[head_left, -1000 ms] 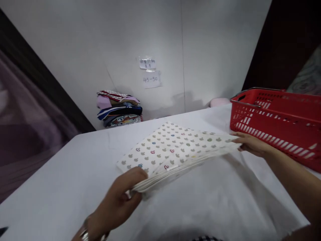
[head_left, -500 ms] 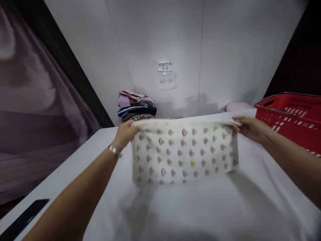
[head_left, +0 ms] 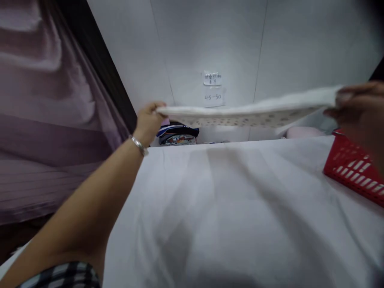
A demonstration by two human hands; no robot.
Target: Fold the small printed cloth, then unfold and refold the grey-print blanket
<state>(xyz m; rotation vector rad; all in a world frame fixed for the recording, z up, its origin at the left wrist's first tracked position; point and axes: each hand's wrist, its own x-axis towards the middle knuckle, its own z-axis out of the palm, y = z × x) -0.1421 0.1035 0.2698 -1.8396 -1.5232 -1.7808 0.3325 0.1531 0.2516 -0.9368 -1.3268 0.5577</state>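
A folded white cloth with small grey and coloured prints (head_left: pixel 246 114) is held flat in the air, well above the white-covered table (head_left: pixel 228 208). My left hand (head_left: pixel 150 120), with a silver bracelet at the wrist, grips its left end near the back wall. My right hand (head_left: pixel 360 108) is blurred at the right edge and closed on the cloth's right end. The cloth lies edge-on to the camera, so only its underside and near edge show.
A stack of folded clothes (head_left: pixel 177 135) sits at the table's far edge below the cloth. A red plastic basket (head_left: pixel 351 168) stands at the right. Two paper notes (head_left: pixel 213 88) hang on the white wall. A purple curtain (head_left: pixel 45 100) fills the left.
Both hands lifted the cloth off the table, held it hanging upright, then raised it higher and carried it forward, flat, toward the stack at the back.
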